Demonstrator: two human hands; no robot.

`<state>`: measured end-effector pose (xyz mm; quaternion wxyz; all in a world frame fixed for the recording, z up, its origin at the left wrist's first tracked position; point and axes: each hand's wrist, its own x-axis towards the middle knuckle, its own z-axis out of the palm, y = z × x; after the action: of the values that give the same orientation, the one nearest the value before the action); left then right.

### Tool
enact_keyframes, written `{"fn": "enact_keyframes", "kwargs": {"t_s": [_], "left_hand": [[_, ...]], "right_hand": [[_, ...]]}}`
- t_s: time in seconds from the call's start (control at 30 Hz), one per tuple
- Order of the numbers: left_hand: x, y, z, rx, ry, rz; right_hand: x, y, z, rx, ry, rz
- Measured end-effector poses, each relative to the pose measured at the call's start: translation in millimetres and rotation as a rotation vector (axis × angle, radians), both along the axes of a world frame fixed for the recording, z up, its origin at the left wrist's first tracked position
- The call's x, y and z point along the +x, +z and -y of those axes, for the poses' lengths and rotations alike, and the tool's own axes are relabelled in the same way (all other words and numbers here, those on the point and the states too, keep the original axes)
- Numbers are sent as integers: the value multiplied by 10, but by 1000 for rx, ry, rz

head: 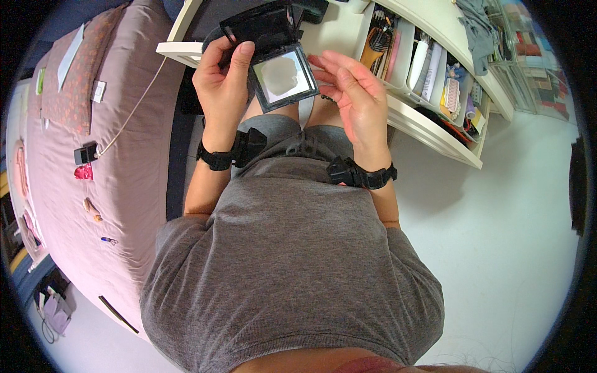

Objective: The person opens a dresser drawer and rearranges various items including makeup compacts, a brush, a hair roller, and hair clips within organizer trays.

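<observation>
My left hand [224, 88] grips an opened black compact case [284, 46] near its hinge, with the thumb lying along the front. The lower panel carries a square mirror [282, 77] with a blurred grey patch in it. Above the hinge, the other black half [256, 28] tilts away. My right hand [357, 95] is beside the mirror's right edge, fingers extended and nothing seen in its grasp. Whether its fingertips touch the case I cannot tell. Each wrist wears a black strap with a small box.
An open white drawer [433, 128] at the upper right holds bins with a paddle hairbrush [377, 43], tubes [431, 72] and small items. Left is a bed [126, 186] with a patterned pillow [77, 70] and a black charger [85, 154] on a cable. Clear plastic boxes [531, 70] stand far right.
</observation>
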<state>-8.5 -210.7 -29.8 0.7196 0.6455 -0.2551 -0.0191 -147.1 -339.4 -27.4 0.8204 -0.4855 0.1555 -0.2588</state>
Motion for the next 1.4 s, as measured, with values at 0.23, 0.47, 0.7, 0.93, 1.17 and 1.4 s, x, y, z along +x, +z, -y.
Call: {"fn": "enact_keyframes", "kwargs": {"t_s": [0.23,0.47,0.7,0.93,1.17,1.4], "left_hand": [[40,5,-25,-8,13,-1],[-174,-5,138,9,-131,-59],[-163,7,155,90,-176,-57],[-69,102,145,46,-140,-68],[-8,263,166,174,245,877],[-143,435,59,323,-108,608]], "right_hand": [[9,-8,25,0,67,12],[61,-71,-64,609,490,62],[106,-93,-107,766,430,95],[103,-36,-87,799,536,229],[127,-59,-100,748,453,211],[123,64,-143,716,345,127]]}}
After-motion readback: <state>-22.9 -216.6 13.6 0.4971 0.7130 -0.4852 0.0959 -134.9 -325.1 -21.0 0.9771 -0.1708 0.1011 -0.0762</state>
